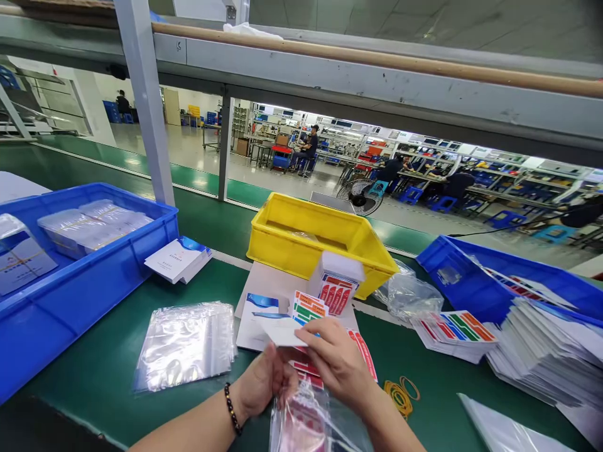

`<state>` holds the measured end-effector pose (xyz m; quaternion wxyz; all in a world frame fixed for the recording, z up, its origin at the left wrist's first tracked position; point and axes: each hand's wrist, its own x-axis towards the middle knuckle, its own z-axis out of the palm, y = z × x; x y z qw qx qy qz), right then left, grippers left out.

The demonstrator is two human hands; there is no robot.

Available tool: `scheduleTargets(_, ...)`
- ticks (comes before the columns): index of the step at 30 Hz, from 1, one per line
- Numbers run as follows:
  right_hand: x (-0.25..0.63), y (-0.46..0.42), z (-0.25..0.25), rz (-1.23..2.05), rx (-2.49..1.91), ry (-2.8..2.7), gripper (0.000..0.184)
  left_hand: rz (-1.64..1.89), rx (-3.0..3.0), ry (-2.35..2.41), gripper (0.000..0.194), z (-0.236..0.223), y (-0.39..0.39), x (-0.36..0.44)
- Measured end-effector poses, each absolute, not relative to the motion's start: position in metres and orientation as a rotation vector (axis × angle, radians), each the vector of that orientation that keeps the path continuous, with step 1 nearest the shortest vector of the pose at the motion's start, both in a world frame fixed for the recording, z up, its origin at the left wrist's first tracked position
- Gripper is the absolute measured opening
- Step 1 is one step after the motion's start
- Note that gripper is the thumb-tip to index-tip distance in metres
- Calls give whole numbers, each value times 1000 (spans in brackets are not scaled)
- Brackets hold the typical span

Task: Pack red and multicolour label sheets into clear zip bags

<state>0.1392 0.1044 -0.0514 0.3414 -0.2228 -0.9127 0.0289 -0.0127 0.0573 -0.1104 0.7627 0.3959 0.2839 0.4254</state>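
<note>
My right hand (pixel 336 361) is closed on a white card (pixel 285 333), thumb and fingers along its right edge. My left hand (pixel 264 383), with a beaded bracelet on the wrist, has curled fingers at the mouth of a clear plastic bag (pixel 301 414). Its thumb meets the card's lower edge. Red printed sheets show through the bag, which hangs below both hands. Behind the card lie an orange-and-green printed card (pixel 308 307) and a white-and-blue booklet (pixel 259 304). Red label cards (pixel 362 351) lie partly hidden behind my right hand.
Flat clear bags (pixel 188 345) lie left, beside booklets (pixel 179 258) and a blue bin (pixel 89 263). A yellow bin (pixel 320 232) stands behind a white card stack (pixel 336 276). Rubber bands (pixel 400 397), colour-striped cards (pixel 455 333), paper stacks (pixel 541 358) and another blue bin (pixel 509 270) are right.
</note>
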Motion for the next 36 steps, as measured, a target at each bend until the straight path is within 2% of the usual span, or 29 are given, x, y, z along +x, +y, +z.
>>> scheduleTargets(2, 155, 89, -38, 143, -556, -2446, 29, 998, 590, 538, 84, -110, 58, -11)
scheduleTargets(6, 179, 77, -28, 455, -608, -2519, 17, 1012, 422, 493, 45, -109, 57, -8)
scheduleTargets(8, 186, 91, -35, 586, -767, -2361, 20, 988, 447, 530, 40, -109, 57, -7)
scheduleTargets(12, 190, 145, -66, 634, -1413, -1866, 19, 869, 486, 580, 42, -109, 56, -7)
scheduleTargets(15, 186, 177, -91, 666, -1535, -1730, 25, 844, 542, 578, 45, -107, 56, -8)
scheduleTargets(21, 186, 192, -105, 832, -1484, -1522, 24, 794, 528, 584, 40, -107, 56, -7)
scheduleTargets(28, 216, 176, -82, 1033, -1318, -1220, 47, 715, 412, 661, 40, -105, 56, -5)
scheduleTargets(33, 205, 132, -81, 1345, -1296, -1290, 37, 729, 384, 611, 56, -98, 56, -1)
scheduleTargets(36, 188, 109, -92, 1491, -1312, -1379, 31, 718, 417, 660, 53, -98, 56, 1)
